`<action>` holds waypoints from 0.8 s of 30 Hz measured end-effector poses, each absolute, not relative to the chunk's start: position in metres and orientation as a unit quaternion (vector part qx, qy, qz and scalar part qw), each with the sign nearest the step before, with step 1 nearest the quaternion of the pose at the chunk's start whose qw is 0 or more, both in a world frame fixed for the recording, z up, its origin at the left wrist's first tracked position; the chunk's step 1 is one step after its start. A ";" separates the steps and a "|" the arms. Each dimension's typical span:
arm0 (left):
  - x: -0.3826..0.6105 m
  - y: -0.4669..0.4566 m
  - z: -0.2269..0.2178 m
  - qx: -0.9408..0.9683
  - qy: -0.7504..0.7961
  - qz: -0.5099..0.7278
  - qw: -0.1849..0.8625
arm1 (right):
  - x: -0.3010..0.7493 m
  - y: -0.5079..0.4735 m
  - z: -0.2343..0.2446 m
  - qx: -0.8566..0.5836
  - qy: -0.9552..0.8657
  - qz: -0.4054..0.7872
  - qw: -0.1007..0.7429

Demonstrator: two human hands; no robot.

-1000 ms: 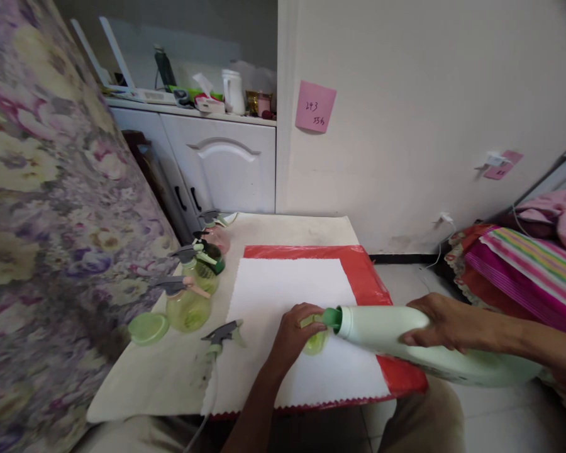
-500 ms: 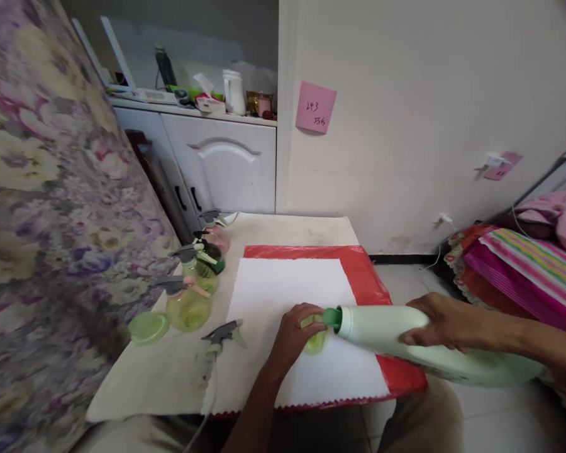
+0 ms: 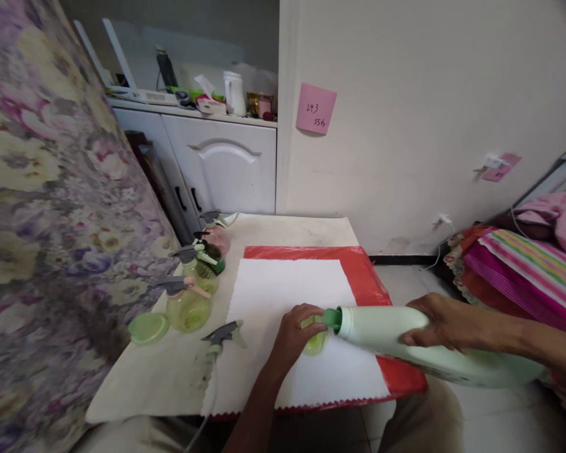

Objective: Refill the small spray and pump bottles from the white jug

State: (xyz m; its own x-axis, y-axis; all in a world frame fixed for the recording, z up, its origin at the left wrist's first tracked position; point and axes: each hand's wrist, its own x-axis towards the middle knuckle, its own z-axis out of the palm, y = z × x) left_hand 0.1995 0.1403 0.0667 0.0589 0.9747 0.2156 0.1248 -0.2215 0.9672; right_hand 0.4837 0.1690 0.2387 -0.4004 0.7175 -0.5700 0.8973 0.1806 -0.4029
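Note:
My left hand (image 3: 298, 328) is closed around the neck of a small yellow-green spray bottle body (image 3: 315, 343), which stands on the white sheet (image 3: 287, 283). My right hand (image 3: 441, 324) grips a large pale green jug (image 3: 382, 324), tipped almost level. The jug's green spout (image 3: 331, 318) points left, right at the small bottle's mouth; whether liquid flows between them I cannot make out. A grey spray trigger head (image 3: 224, 336) with its tube lies to the left of my left hand. Beside it rests a round green cap (image 3: 148, 328).
Along the table's left side stand a yellow-green spray bottle (image 3: 188, 308), another green one (image 3: 200, 270), a dark green one (image 3: 213, 257) and a pink one (image 3: 217, 238). Red plastic (image 3: 368, 270) lies under the white sheet. A floral curtain (image 3: 51, 220) hangs at left; a bed (image 3: 523, 270) is at right.

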 end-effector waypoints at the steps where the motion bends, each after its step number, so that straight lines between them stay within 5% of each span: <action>1: 0.200 0.140 0.066 0.594 0.463 0.507 0.419 | 0.483 0.169 0.239 0.533 0.758 -0.354 0.127; 24: 0.200 0.141 0.065 0.597 0.456 0.510 0.418 | 0.483 0.169 0.239 0.527 0.761 -0.356 0.126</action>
State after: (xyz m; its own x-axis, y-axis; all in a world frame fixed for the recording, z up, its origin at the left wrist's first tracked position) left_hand 0.1996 0.1405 0.0651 0.0631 0.9718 0.2271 0.1181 -0.2332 0.9652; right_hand 0.4827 0.1688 0.2391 -0.4133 0.7129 -0.5666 0.8918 0.1911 -0.4101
